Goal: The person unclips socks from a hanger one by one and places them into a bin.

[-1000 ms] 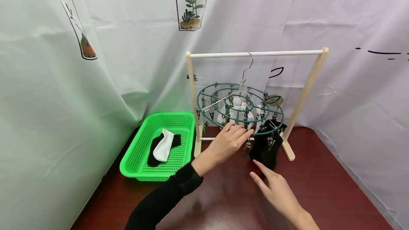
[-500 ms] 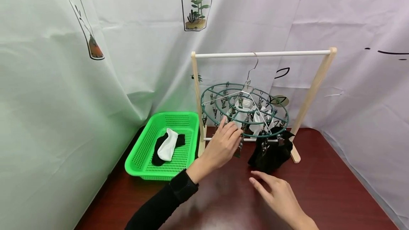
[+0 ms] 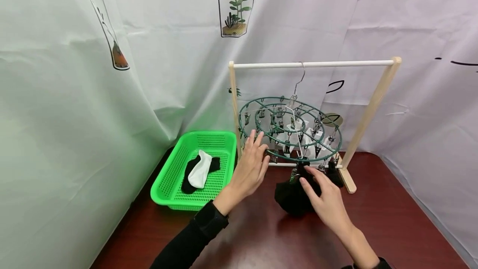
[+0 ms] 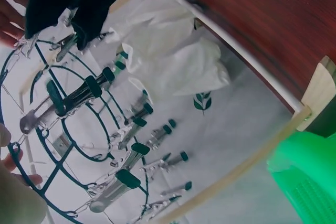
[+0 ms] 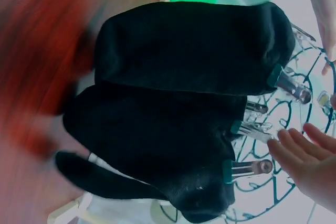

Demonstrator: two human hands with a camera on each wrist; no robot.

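Observation:
A round green clip hanger (image 3: pixel 274 143) with several metal clips hangs by its hook from a rack. My left hand (image 3: pixel 249 165) is at the hanger's front left rim, fingers straight and spread. Black socks (image 3: pixel 293 197) hang clipped at the front; the right wrist view shows green-tipped clips (image 5: pixel 252 168) gripping their edges. Beside them my right hand (image 3: pixel 328 202) has its fingers extended, fingertips close to the clips, thumb overlapping the black cloth in the head view. White socks (image 4: pixel 168 56) hang on the hanger's far side.
The wooden rack with a white bar (image 3: pixel 261 65) stands on a dark red table (image 3: pixel 254 235). Left of it sits a green basket (image 3: pixel 164 184) holding a white sock (image 3: pixel 199 170) over a black one (image 3: pixel 188 177). A printed white curtain (image 3: pixel 168 53) closes off the back and sides.
The hanger has turned: the black socks have swung from the right toward the front and left, the white ones toward the right. My right hand has risen to the black socks.

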